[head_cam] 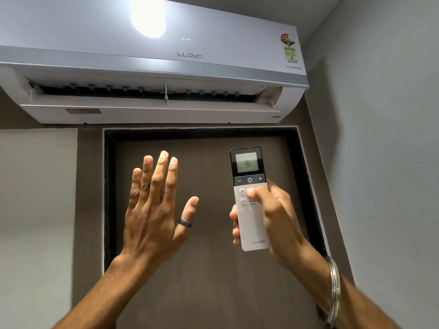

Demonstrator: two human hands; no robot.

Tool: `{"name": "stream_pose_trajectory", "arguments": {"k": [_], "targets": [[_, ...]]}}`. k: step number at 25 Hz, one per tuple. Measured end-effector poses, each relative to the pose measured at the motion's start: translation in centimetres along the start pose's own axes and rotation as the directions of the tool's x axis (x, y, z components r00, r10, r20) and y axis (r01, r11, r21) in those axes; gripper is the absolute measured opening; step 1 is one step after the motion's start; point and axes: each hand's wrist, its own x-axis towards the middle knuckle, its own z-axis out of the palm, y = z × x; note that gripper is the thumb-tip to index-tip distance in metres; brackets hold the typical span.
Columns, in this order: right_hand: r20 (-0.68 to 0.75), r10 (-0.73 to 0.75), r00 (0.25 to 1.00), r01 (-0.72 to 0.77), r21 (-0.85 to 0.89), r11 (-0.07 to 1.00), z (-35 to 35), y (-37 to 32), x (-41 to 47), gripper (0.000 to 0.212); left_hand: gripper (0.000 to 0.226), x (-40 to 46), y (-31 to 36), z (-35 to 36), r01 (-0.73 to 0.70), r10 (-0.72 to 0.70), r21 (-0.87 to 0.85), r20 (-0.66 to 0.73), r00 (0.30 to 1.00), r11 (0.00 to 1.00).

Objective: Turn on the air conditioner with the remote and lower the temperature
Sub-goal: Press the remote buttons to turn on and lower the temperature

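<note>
A white wall air conditioner hangs across the top of the view, its front flap tilted open over the dark vent. Two small dashes glow on its front panel. My right hand grips a white remote upright below the unit, at right of centre. The thumb rests on the buttons just under the dark strip with minus, power and plus keys. The remote's screen reads 16. My left hand is raised flat with fingers spread, palm toward the unit, and holds nothing. A dark ring sits on its thumb.
A brown door in a black frame fills the wall under the air conditioner. Grey walls stand to the left and right. A bright light reflects on the unit's top panel. A metal bangle circles my right wrist.
</note>
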Motion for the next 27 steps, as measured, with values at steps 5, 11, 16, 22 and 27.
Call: {"name": "stream_pose_trajectory", "arguments": {"k": [5, 11, 16, 22, 27], "targets": [[0.039, 0.043, 0.998, -0.043, 0.015, 0.999, 0.2, 0.29, -0.07, 0.017, 0.081, -0.31, -0.37, 0.1, -0.002, 0.002, 0.005, 0.003, 1.0, 1.0], [0.05, 0.041, 0.998, -0.042, 0.024, 0.999, 0.29, 0.61, 0.07, 0.022, 0.081, -0.57, -0.6, 0.16, 0.005, -0.005, 0.001, 0.018, 1.0, 1.0], [0.027, 0.035, 0.999, -0.036, 0.03, 0.999, 0.09, 0.62, 0.25, 0.026, 0.081, -0.64, -0.59, 0.43, 0.003, -0.003, 0.001, 0.013, 1.0, 1.0], [-0.021, 0.023, 1.0, -0.023, 0.018, 1.0, -0.12, 0.55, 0.12, 0.027, 0.081, -0.52, -0.43, 0.57, -0.003, 0.003, 0.019, 0.003, 1.0, 1.0], [-0.102, 0.03, 0.994, -0.03, 0.001, 1.0, 0.16, 0.15, 0.04, 0.039, 0.081, -0.49, -0.19, 0.54, -0.008, 0.008, 0.032, -0.009, 1.0, 0.999]]}}
